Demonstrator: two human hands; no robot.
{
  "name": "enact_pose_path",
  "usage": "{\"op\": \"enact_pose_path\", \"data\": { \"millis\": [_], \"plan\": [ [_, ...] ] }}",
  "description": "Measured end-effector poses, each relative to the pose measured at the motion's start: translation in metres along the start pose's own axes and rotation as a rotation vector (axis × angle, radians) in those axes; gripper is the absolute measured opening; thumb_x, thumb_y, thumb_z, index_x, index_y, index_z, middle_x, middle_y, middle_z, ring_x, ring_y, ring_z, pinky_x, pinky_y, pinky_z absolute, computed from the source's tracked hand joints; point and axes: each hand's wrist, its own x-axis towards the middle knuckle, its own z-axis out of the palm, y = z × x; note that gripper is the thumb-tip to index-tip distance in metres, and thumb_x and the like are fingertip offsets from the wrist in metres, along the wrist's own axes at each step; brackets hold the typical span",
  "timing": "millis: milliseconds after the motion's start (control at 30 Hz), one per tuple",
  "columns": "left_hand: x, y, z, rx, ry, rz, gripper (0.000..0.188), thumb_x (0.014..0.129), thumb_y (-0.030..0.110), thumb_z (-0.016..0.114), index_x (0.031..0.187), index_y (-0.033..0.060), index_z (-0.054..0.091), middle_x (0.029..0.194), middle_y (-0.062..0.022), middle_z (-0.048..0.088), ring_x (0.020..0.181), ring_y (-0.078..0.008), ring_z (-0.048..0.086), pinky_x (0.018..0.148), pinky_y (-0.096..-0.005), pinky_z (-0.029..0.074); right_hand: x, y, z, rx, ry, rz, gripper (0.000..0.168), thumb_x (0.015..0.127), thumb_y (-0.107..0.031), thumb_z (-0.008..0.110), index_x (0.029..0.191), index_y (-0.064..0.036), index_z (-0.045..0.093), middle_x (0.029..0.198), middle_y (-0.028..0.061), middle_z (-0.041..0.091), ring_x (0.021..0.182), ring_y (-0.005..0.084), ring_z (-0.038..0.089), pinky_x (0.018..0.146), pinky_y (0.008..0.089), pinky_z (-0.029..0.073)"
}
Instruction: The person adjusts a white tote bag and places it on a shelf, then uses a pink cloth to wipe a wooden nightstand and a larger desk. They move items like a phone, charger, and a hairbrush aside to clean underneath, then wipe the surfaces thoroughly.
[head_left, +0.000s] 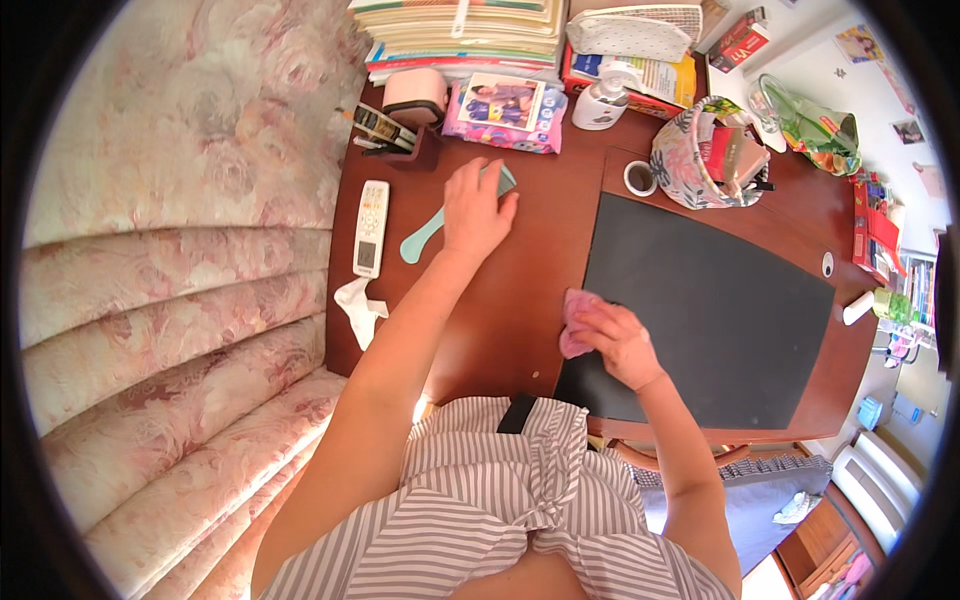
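My left hand (480, 210) is over a pale teal hairbrush (424, 238) on the brown wooden desk, its thumb and fingers around the brush head. The handle sticks out to the lower left, and the middle of the brush is hidden under the hand. In my right hand (624, 349) is a bunched pink cloth (576, 324), pressed on the left edge of a black desk mat (712, 300). To the left of the brush lies a white remote control (371, 229), with a crumpled white tissue (361, 311) just below it.
Along the back of the desk (525, 262) stand a pen holder (409, 150), a wipes pack (502, 135) with a photo card, a pump bottle (600, 105) and a patterned fabric basket (679, 157). A small round cup (640, 178) touches the mat's top edge. Floral upholstery (180, 285) borders the left.
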Motion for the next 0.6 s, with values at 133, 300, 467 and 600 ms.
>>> {"op": "enact_pose_path", "data": {
  "millis": [133,300,467,600],
  "plan": [
    [0.057,0.052,0.019,-0.307,0.025,0.055,0.058,0.078,0.013,0.074,0.13,0.0024,0.052,0.13,-0.0203,0.053,0.12,-0.0381,0.051,0.103,-0.0455,0.041,0.02,0.044,-0.011,-0.169,0.348,0.27,0.038,0.075,0.007,0.06,0.104,-0.015,0.071,0.122,0.0046,0.064,0.12,0.032,0.055,0.1,0.0441,0.046],
    [0.137,0.077,0.064,-0.473,0.04,-0.032,0.059,0.074,0.019,0.08,0.123,-0.0006,0.053,0.123,-0.022,0.058,0.116,-0.0375,0.056,0.096,-0.0431,0.046,0.038,0.036,0.006,-0.164,0.347,0.268,0.042,0.077,0.004,0.06,0.114,-0.014,0.067,0.128,0.0082,0.058,0.126,0.0349,0.049,0.103,0.0457,0.041],
    [0.155,0.083,0.065,-0.473,-0.195,-0.197,0.054,0.071,0.021,0.083,0.116,0.0002,0.061,0.102,-0.0162,0.07,0.099,-0.0352,0.066,0.087,-0.0421,0.052,0.041,0.035,0.003,-0.141,0.333,0.221,0.039,0.074,0.0,0.065,0.11,-0.015,0.07,0.126,0.0047,0.06,0.125,0.0318,0.051,0.1,0.0461,0.044],
    [0.108,0.077,0.033,-0.55,-0.15,-0.213,0.049,0.074,0.021,0.082,0.114,-0.0002,0.063,0.107,-0.0155,0.071,0.1,-0.0295,0.069,0.087,-0.0374,0.053,0.043,0.039,0.003,-0.107,0.34,0.228,0.04,0.075,0.001,0.064,0.11,-0.015,0.07,0.127,0.0048,0.06,0.124,0.032,0.052,0.099,0.0458,0.044]
  ]
}}
